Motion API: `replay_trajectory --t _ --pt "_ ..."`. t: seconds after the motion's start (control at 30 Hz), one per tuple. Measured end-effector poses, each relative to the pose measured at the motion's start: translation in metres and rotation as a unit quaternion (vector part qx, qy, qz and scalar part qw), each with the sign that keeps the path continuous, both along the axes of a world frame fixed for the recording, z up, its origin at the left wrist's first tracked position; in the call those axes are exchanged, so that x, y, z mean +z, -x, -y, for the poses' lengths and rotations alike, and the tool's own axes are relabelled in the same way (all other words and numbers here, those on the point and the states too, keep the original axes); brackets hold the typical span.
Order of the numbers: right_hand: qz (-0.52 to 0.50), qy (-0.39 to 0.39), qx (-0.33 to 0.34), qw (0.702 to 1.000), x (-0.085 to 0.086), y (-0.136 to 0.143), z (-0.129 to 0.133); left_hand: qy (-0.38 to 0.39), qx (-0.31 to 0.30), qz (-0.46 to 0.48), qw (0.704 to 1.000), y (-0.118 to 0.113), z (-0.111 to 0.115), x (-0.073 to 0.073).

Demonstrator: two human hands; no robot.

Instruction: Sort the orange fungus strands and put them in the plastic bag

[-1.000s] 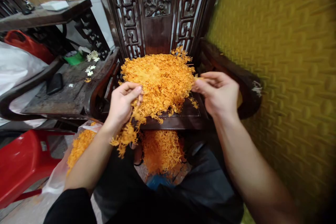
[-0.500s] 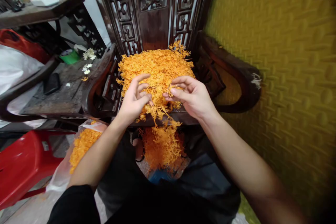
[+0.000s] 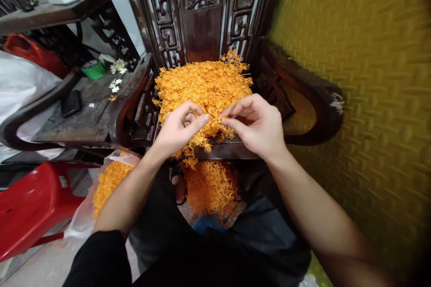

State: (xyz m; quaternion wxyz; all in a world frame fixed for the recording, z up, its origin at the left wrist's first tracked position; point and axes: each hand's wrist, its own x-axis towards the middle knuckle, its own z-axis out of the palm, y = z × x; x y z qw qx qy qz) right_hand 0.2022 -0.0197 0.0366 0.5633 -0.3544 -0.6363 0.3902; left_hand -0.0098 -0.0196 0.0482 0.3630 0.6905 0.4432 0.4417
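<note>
My right hand (image 3: 257,121) pinches an orange strand (image 3: 214,122) above the chair's (image 3: 232,150) front edge; my left hand (image 3: 178,128) curls nearly closed, grip unclear. The orange pile (image 3: 202,83) lies just beyond both.

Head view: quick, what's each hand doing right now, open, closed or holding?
Left hand: closed in a pinch, apparently on an orange strand.
Right hand: thumb and fingers pinched, apparently on a small orange piece.

Soft light glints on the red chair (image 3: 33,202), while the yellow surface (image 3: 363,80) looks stretched and blurred.
</note>
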Motion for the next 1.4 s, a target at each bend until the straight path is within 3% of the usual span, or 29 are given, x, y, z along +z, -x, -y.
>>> replay_trajectory --t 0.1,0.17,0.27,0.33,0.43,0.57,0.87,1.03,1.17,1.3,1.33,1.4 --pt "0.07 -0.056 0.011 0.996 -0.001 0.003 0.007 -0.034 -0.021 -0.068 0.997 -0.005 0.007 0.003" --pt "0.126 -0.09 -0.004 0.988 -0.006 0.004 0.003 -0.101 -0.009 -0.088 0.991 -0.008 0.015 0.005" --pt "0.187 -0.098 -0.074 0.975 -0.016 -0.001 -0.015 -0.219 0.021 -0.076 0.973 -0.008 0.03 0.01" --pt "0.156 -0.066 -0.121 0.978 -0.021 -0.007 -0.029 -0.253 0.074 -0.053 0.963 -0.004 0.034 0.015" --pt "0.03 -0.006 -0.109 0.994 -0.02 -0.012 -0.033 -0.191 0.096 -0.061 0.975 0.001 0.025 0.015" --pt "0.009 -0.013 -0.038 0.999 -0.013 -0.003 -0.013 -0.115 0.008 -0.139 0.984 0.0 0.006 0.006" --pt "0.144 -0.101 -0.018 0.984 -0.014 0.004 -0.004 -0.186 0.008 -0.199 0.962 -0.003 0.006 -0.004" --pt "0.119 -0.114 0.021 0.986 -0.007 0.006 -0.002 -0.24 0.049 -0.261 0.934 -0.008 0.011 -0.01" --pt "0.025 -0.051 0.059 0.997 0.001 0.002 0.005 -0.213 0.058 -0.2 0.955 -0.001 -0.001 -0.006" --pt "-0.07 0.004 0.101 0.992 0.005 -0.006 0.016 -0.138 0.166 -0.056 0.975 0.028 -0.028 -0.001" --pt "-0.092 0.007 0.092 0.991 0.005 -0.007 0.015 -0.113 0.167 -0.022 0.979 0.031 -0.03 0.0" --pt "-0.127 0.022 0.044 0.991 0.003 -0.008 0.006 -0.049 0.09 -0.005 0.995 0.028 -0.025 0.002"
